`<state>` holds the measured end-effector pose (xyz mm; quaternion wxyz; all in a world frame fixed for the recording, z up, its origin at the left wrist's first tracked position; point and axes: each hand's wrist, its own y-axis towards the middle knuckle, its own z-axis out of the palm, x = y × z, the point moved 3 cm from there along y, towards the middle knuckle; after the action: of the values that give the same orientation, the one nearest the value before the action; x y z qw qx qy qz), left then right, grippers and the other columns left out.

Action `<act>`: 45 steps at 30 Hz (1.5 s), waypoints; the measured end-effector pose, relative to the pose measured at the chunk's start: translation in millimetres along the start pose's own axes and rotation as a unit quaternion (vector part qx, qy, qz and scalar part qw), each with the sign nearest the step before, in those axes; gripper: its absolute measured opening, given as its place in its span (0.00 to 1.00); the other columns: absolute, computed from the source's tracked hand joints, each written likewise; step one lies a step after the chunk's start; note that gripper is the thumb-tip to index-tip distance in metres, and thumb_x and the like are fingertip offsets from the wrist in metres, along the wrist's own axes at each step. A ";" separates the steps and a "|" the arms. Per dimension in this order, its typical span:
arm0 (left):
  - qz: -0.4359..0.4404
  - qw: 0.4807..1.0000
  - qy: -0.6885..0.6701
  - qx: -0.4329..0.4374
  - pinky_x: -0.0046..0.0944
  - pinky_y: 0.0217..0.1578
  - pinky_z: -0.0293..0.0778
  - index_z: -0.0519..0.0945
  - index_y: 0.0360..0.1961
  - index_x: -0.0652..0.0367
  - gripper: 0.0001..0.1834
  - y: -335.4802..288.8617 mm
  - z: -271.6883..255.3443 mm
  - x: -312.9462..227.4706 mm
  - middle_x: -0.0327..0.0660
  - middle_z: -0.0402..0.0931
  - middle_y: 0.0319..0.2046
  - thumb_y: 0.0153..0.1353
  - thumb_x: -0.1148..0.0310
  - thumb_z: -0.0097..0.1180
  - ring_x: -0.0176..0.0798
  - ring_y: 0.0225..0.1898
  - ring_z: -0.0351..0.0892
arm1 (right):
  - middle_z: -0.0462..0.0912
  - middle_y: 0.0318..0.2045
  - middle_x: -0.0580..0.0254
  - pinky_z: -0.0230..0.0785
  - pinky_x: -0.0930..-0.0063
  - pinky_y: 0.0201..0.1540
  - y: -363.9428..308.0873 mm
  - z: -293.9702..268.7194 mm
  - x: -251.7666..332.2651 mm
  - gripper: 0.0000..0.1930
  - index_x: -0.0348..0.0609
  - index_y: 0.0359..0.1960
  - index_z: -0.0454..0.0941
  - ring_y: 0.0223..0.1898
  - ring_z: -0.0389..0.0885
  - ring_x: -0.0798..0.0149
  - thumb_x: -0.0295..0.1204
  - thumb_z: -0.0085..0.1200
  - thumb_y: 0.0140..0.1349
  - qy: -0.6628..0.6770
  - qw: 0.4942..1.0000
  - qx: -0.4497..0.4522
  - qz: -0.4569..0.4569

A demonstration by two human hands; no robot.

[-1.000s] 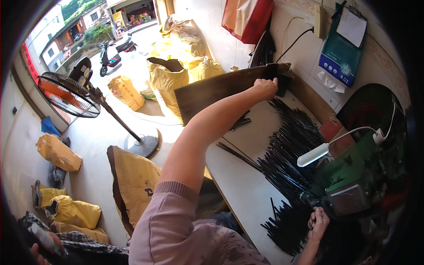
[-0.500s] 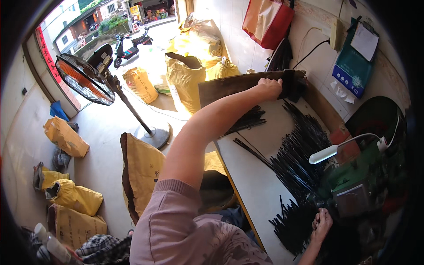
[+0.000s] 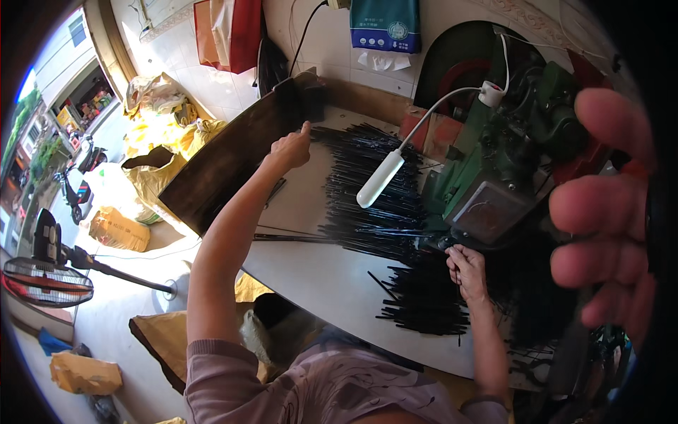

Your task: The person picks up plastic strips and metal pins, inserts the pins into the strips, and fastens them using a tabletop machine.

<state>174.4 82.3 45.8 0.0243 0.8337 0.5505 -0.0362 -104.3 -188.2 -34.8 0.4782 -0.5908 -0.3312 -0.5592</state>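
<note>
My left hand [image 3: 291, 147] reaches over the far left of the white table, beside a dark upright board [image 3: 212, 159]. Its fingers are mostly curled, with one finger pointing toward a dark, blurred object [image 3: 311, 99]; the palm is hidden. Long thin black rods [image 3: 364, 187] lie in a wide heap to its right. Close to the front of a green machine [image 3: 487, 180], my right hand [image 3: 466, 272] is closed in a pinch; what it grips is too dark to make out. A second pile of black rods [image 3: 424, 300] lies just left of that hand.
Another hand [image 3: 600, 212], very near the camera, fills the right side; whose it is cannot be told. A lit white lamp [image 3: 381, 178] on a bent arm hangs over the rods. A standing fan [image 3: 46, 279] and yellow sacks [image 3: 152, 173] stand on the floor at left.
The view has swung to the right, so the machine and table sit nearer the middle. A large hand has come in at the right. My hands keep about the same places at the table.
</note>
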 end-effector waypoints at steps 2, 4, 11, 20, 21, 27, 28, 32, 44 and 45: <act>-0.008 1.000 -0.010 -0.014 0.47 0.41 0.67 0.46 0.59 0.58 0.36 10.6 4.6 4.3 0.56 0.70 0.40 0.47 0.74 0.42 0.54 0.42 0.72 | 0.64 0.13 0.73 0.45 0.91 0.09 6.5 5.7 0.3 0.07 0.39 0.27 0.70 0.08 0.54 0.84 0.30 0.45 0.57 -0.005 1.000 0.016 -0.015; -0.002 1.000 -0.014 -0.011 0.46 0.41 0.67 0.46 0.59 0.58 0.35 17.0 13.0 0.0 0.56 0.70 0.40 0.48 0.74 0.42 0.54 0.42 0.71 | 0.64 0.13 0.73 0.45 0.91 0.09 1.0 3.6 -3.7 0.07 0.39 0.27 0.70 0.08 0.54 0.84 0.30 0.45 0.57 -0.009 1.000 0.013 -0.010; -0.005 1.000 -0.009 -0.021 0.46 0.43 0.66 0.47 0.59 0.61 0.34 20.9 14.5 2.1 0.57 0.70 0.41 0.49 0.73 0.42 0.54 0.43 0.71 | 0.64 0.13 0.73 0.44 0.91 0.09 0.2 4.2 -3.3 0.08 0.38 0.28 0.70 0.08 0.54 0.84 0.31 0.45 0.57 0.012 1.000 0.016 -0.005; -0.005 0.999 -0.008 -0.034 0.47 0.42 0.67 0.50 0.57 0.60 0.32 29.5 17.3 4.1 0.56 0.71 0.40 0.49 0.73 0.42 0.55 0.42 0.71 | 0.63 0.13 0.73 0.44 0.91 0.09 2.4 0.5 -1.0 0.08 0.38 0.28 0.70 0.08 0.53 0.84 0.30 0.44 0.57 -0.002 1.000 -0.007 -0.016; -0.010 0.999 -0.011 -0.034 0.48 0.41 0.67 0.51 0.57 0.59 0.31 35.5 16.4 6.2 0.56 0.71 0.39 0.49 0.73 0.42 0.56 0.41 0.72 | 0.63 0.13 0.73 0.44 0.91 0.09 -0.1 2.5 -2.0 0.08 0.38 0.28 0.70 0.08 0.53 0.84 0.30 0.44 0.57 0.000 1.000 0.000 -0.008; -0.032 0.999 -0.002 -0.010 0.47 0.45 0.65 0.47 0.59 0.55 0.34 43.6 20.9 6.2 0.54 0.69 0.44 0.49 0.74 0.41 0.53 0.45 0.70 | 0.64 0.13 0.73 0.44 0.91 0.10 -0.3 6.0 2.1 0.09 0.37 0.28 0.70 0.09 0.53 0.84 0.31 0.46 0.57 0.001 1.000 0.004 0.005; -0.031 0.999 0.000 -0.011 0.47 0.45 0.65 0.47 0.59 0.55 0.34 44.8 20.8 6.4 0.54 0.69 0.43 0.49 0.74 0.41 0.53 0.45 0.70 | 0.64 0.13 0.73 0.44 0.91 0.10 -0.7 6.8 4.0 0.09 0.37 0.28 0.70 0.09 0.53 0.84 0.31 0.45 0.57 0.002 1.000 0.007 -0.004; -0.057 0.998 0.035 0.002 0.48 0.44 0.66 0.47 0.59 0.54 0.34 52.1 23.8 2.5 0.56 0.69 0.43 0.49 0.73 0.42 0.54 0.45 0.70 | 0.63 0.13 0.74 0.44 0.90 0.11 -4.3 4.7 7.4 0.09 0.37 0.28 0.70 0.09 0.53 0.84 0.32 0.45 0.57 -0.024 1.000 0.002 0.007; -0.062 0.997 0.034 0.033 0.45 0.40 0.68 0.47 0.59 0.50 0.34 54.9 25.1 -6.4 0.52 0.72 0.40 0.49 0.77 0.39 0.50 0.41 0.73 | 0.66 0.14 0.71 0.43 0.89 0.11 4.6 2.1 4.6 0.08 0.35 0.28 0.71 0.11 0.54 0.84 0.28 0.46 0.57 0.013 1.000 -0.002 0.016; -0.066 0.997 0.039 0.032 0.45 0.39 0.68 0.47 0.59 0.50 0.34 57.8 23.9 -6.5 0.52 0.72 0.40 0.49 0.78 0.39 0.49 0.41 0.73 | 0.66 0.14 0.71 0.43 0.89 0.11 6.7 0.4 3.7 0.08 0.35 0.28 0.71 0.11 0.54 0.84 0.29 0.46 0.57 -0.001 1.000 -0.011 0.010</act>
<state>224.2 51.7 22.6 -0.0265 0.7969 0.6031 -0.0226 -97.3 -190.5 -32.4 0.4770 -0.5996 -0.3194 -0.5576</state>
